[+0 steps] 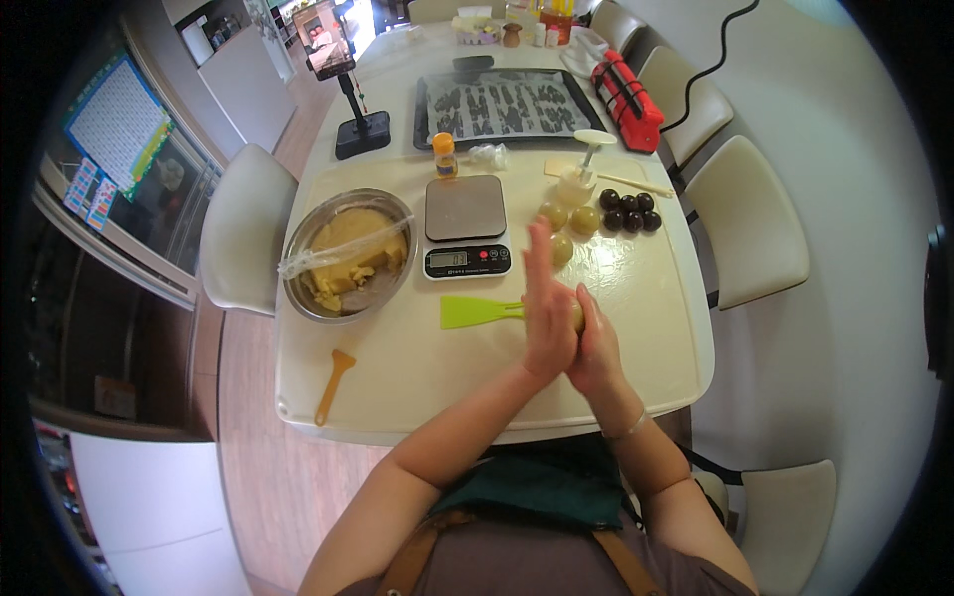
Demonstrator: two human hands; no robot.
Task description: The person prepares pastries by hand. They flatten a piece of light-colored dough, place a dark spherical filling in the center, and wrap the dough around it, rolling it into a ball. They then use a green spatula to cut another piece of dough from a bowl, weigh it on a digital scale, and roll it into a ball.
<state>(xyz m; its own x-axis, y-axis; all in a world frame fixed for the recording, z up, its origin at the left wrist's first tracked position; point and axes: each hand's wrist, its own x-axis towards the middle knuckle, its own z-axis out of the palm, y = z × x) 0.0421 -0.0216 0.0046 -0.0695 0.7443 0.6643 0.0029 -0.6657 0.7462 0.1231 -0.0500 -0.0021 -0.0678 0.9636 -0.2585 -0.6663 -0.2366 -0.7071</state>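
Between my left hand (550,320) and my right hand (596,343), a ball of dough (577,316) is pressed by the palms, mostly hidden. My fingers point away from me. Beneath them lies a lime-green plastic spatula (477,311). Several pale dough balls (585,220) sit just beyond my hands, beside a white plunger press mould (577,182). Dark round balls (632,211) are grouped to their right. A digital kitchen scale (466,223) stands left of centre, its plate bare. Further left, a steel bowl (350,316) holds yellow dough (358,238) with plastic wrap across it.
An orange scraper (335,384) lies at the near left. Beyond the scale are an orange-capped bottle (445,156), a phone on a stand (362,134) and a paper-lined baking tray (514,140). A red bundle (627,104) lies at the far right. Chairs (250,231) flank the table.
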